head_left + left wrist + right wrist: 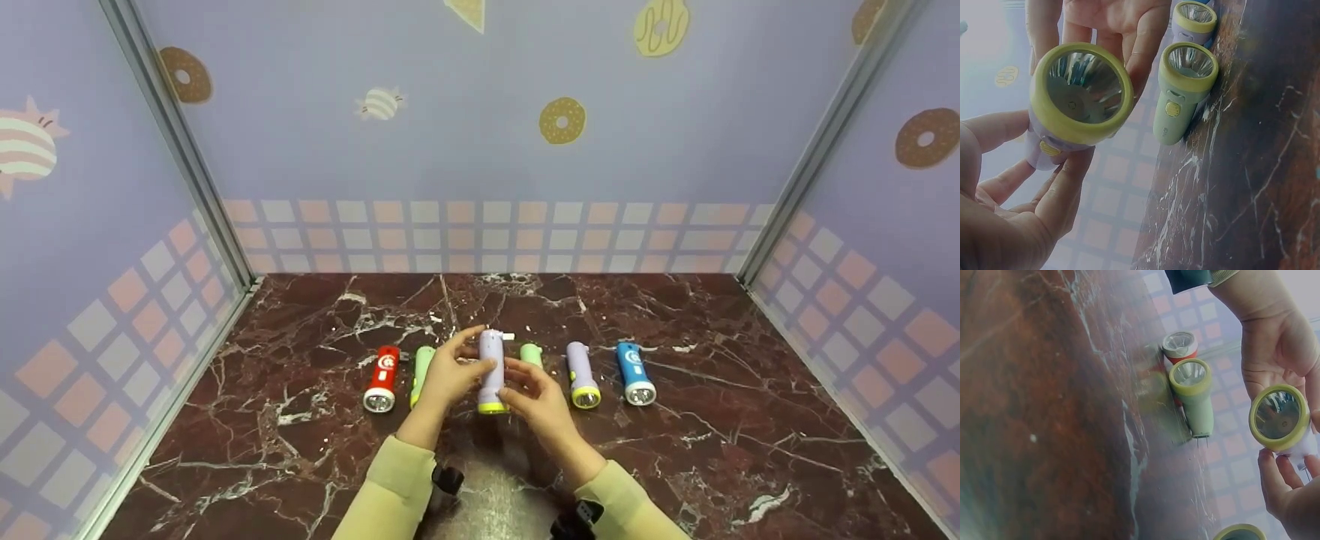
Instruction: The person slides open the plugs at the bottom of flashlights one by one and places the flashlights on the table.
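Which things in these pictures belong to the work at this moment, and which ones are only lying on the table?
Seemingly part of the work:
held purple flashlight
left hand, gripping it
right hand, gripping it

Apparently only lying on the table, no hand holding them:
red flashlight
left green flashlight
right green flashlight
other purple flashlight
blue flashlight

A lilac flashlight (491, 367) is sporting a yellow-green rim (493, 409), between a red-and-white flashlight (382, 375) at nine o'clock and a blue-and-white flashlight (634, 373) at three. White veins (294, 418) are streaking the maroon tabletop (750, 442), pink-and-white squares (496, 239) lining the lavender wall (465, 161) at twelve.
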`<state>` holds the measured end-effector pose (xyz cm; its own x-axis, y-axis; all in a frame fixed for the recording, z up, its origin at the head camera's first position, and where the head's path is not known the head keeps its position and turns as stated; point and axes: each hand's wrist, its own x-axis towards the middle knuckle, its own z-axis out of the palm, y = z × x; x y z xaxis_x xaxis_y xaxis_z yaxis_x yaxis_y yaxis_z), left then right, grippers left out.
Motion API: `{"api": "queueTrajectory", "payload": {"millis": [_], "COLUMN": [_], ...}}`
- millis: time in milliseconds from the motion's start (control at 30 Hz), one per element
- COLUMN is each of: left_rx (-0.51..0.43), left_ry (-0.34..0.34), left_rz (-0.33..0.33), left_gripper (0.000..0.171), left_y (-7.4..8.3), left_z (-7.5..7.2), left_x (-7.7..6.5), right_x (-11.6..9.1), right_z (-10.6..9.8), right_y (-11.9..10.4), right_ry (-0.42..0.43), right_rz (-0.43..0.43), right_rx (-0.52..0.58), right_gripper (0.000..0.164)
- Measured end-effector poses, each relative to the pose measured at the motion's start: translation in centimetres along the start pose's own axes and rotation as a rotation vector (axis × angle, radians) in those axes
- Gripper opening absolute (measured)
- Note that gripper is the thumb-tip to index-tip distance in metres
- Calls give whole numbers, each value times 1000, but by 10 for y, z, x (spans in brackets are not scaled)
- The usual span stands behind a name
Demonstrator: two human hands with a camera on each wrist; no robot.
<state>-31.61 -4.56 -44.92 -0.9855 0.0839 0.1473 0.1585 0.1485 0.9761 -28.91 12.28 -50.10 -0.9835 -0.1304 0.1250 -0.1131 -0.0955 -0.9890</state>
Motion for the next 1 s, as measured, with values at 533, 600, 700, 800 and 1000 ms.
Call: {"api": "queueTrajectory", "payload": {"millis": [533, 600, 700, 800, 1000], "left_rx": [10, 20, 29, 35, 50], "left_ry": [10, 11, 9, 10, 7], "left_rz": [-29, -34, -36, -35, -49], "left_gripper": [62, 61, 61, 61, 62], "left_y": [-17, -18, -21, -23, -23], "left_z": [-2, -2, -2, -2, -6], "left_x": [6, 6, 8, 10, 14], "right_x": [1, 1, 1, 1, 4], "right_z": [3, 3, 4, 5, 11], "right_y": [2, 1, 1, 1, 0], "right_ry": [-13, -11, -6, -3, 22], "right_rz": [20, 29, 40, 39, 67], "right_rx": [10, 11, 11, 0, 4], "right_gripper": [58, 58, 58, 58, 58]}}
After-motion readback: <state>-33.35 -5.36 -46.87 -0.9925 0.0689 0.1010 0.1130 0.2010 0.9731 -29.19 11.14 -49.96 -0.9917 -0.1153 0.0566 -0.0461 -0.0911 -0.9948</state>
